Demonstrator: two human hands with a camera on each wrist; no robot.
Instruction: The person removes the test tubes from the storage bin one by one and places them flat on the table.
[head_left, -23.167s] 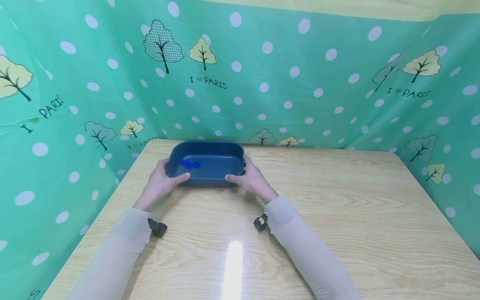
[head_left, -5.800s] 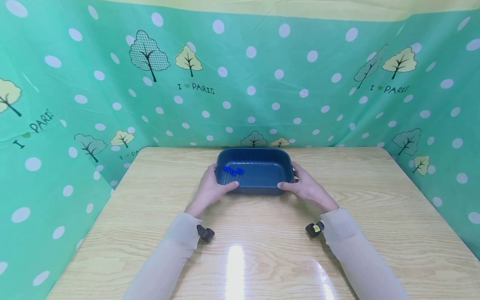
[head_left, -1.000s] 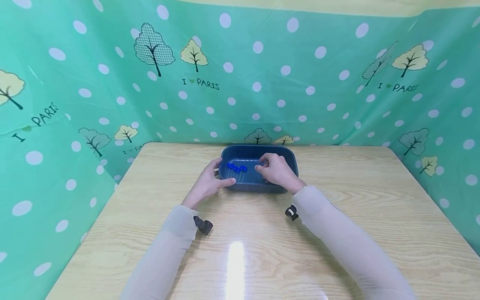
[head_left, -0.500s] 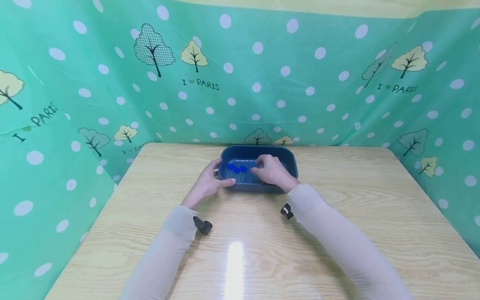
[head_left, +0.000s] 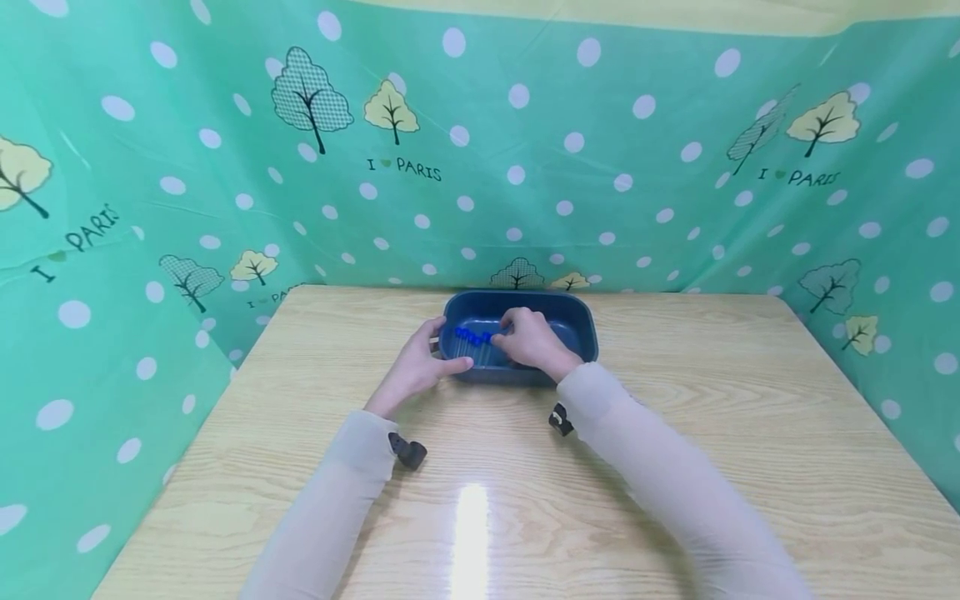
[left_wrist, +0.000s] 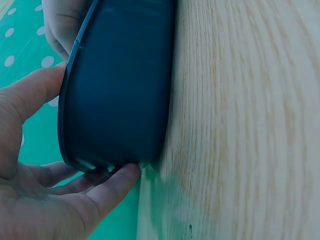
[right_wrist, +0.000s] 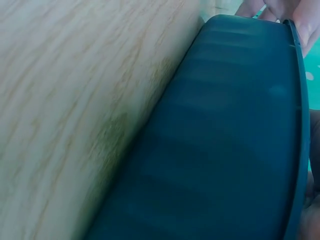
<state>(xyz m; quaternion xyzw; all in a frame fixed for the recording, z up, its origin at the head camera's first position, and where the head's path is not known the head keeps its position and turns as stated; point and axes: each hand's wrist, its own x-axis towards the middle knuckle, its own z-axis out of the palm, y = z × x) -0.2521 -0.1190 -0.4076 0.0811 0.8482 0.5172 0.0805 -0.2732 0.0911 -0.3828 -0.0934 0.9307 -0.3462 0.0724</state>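
Observation:
A dark blue plastic bin (head_left: pixel 465 374) with a rounded rim sits on the table near its back edge. My left hand (head_left: pixel 417 360) grips its left end, thumb on the front rim and fingers against the end wall; the left wrist view shows the thumb and fingers touching the bin wall (left_wrist: pixel 115 90). Inside, toward the left, lie several small bright blue pieces (head_left: pixel 469 336) in a crooked row, too small to name. My right hand (head_left: pixel 532 340) reaches into the bin with bent fingers, its thumb tip at the rightmost piece. Whether it pinches that piece is hidden.
The wood-grain table (head_left: pixel 750 417) extends to both sides and in front of the bin. A green dotted curtain (head_left: pixel 480 167) hangs behind and at the sides. Small black cameras (head_left: pixel 407 451) sit at both wrists. A lamp's reflection shines on the table front.
Earlier both hands held the bin farther left, and it came rightward. Since then my right hand left the right end, went inside and moved left to the blue pieces. The left hand stayed.

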